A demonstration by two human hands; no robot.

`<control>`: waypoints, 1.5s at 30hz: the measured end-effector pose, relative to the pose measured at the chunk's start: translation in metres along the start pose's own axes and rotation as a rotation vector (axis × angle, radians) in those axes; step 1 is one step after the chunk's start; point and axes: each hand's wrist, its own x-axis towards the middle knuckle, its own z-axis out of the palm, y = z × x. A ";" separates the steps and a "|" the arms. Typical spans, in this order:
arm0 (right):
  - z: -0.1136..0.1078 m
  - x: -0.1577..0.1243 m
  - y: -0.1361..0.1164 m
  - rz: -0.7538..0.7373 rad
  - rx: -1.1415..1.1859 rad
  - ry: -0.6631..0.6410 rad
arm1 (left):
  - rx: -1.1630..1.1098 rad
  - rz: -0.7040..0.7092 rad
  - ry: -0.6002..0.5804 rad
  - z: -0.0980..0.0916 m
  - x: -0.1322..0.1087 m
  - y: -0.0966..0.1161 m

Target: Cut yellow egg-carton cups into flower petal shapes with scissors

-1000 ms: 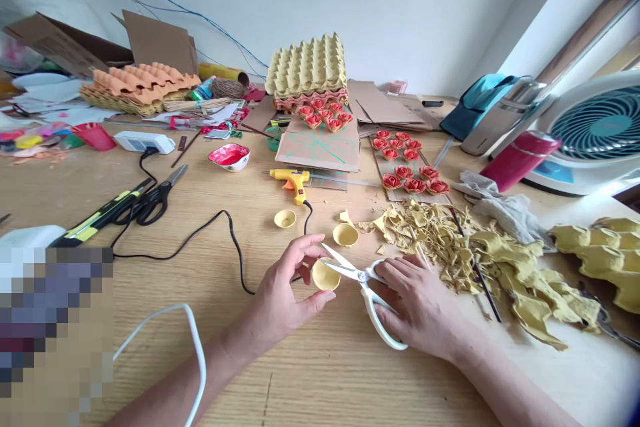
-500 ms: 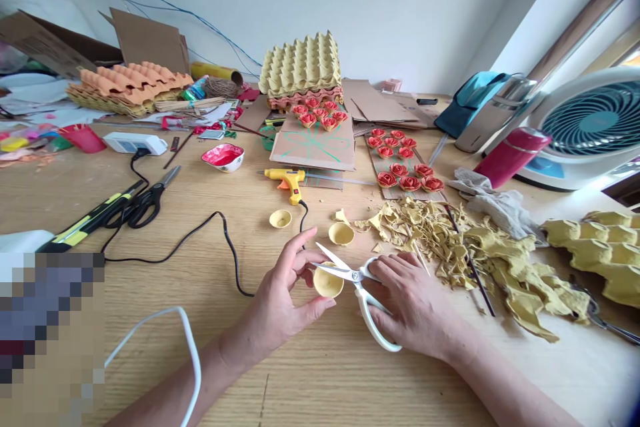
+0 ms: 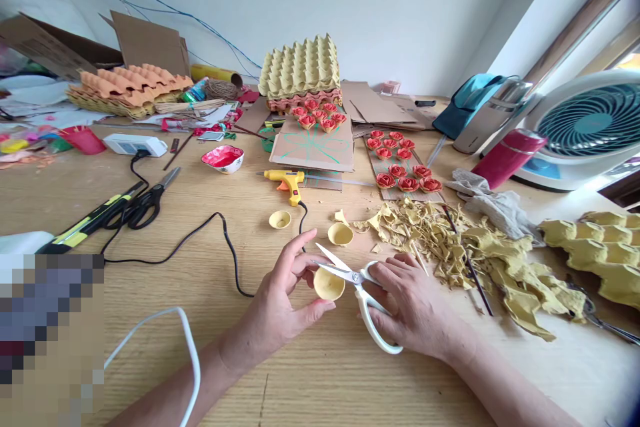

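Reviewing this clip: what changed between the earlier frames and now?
The left hand has brought the yellow cup slightly nearer the person and toward the pivot of the white scissors, which look slightly wider open. The view shifted a little. Nothing was taken up or let go; the right hand still holds the scissors, and the glue gun stayed put.

The yellow cup (image 3: 329, 287) has shifted (only slightly) closer to the pivot of the white scissors (image 3: 355, 277).

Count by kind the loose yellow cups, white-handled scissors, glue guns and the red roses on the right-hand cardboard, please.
Loose yellow egg-tray cups: 3, one in the left hand
White-handled scissors: 1
Yellow glue gun: 1
Red roses: 12
Total: 17
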 end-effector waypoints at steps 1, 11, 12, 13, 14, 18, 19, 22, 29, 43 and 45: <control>0.000 -0.001 0.001 -0.006 0.003 0.007 | -0.007 0.004 -0.006 0.000 0.000 0.000; 0.005 -0.003 0.011 0.074 0.035 0.030 | -0.051 -0.007 -0.010 -0.003 0.001 -0.001; 0.005 -0.002 0.012 0.119 0.071 0.036 | -0.068 -0.011 -0.007 -0.003 0.002 -0.002; 0.004 -0.002 0.013 0.169 0.136 0.034 | -0.089 -0.017 -0.006 -0.004 0.003 -0.004; 0.003 -0.002 0.013 0.220 0.233 0.019 | -0.114 -0.025 -0.006 -0.005 0.003 -0.005; -0.004 -0.003 0.009 0.326 0.834 -0.150 | -0.283 -0.107 -0.058 -0.010 0.007 -0.011; -0.005 -0.003 0.007 0.331 0.966 -0.202 | -0.349 -0.145 -0.088 -0.010 0.008 -0.011; -0.005 -0.005 0.005 0.317 1.223 -0.354 | -0.517 -0.250 -0.206 -0.011 0.010 -0.007; 0.008 -0.005 0.020 0.250 1.349 -0.166 | -0.580 -0.379 -0.280 -0.010 0.012 -0.001; 0.008 -0.006 0.012 0.315 1.151 -0.103 | -0.369 -0.234 -0.128 -0.019 0.012 -0.005; 0.008 -0.007 0.013 0.320 1.144 -0.107 | -0.316 -0.244 -0.102 -0.019 0.012 -0.005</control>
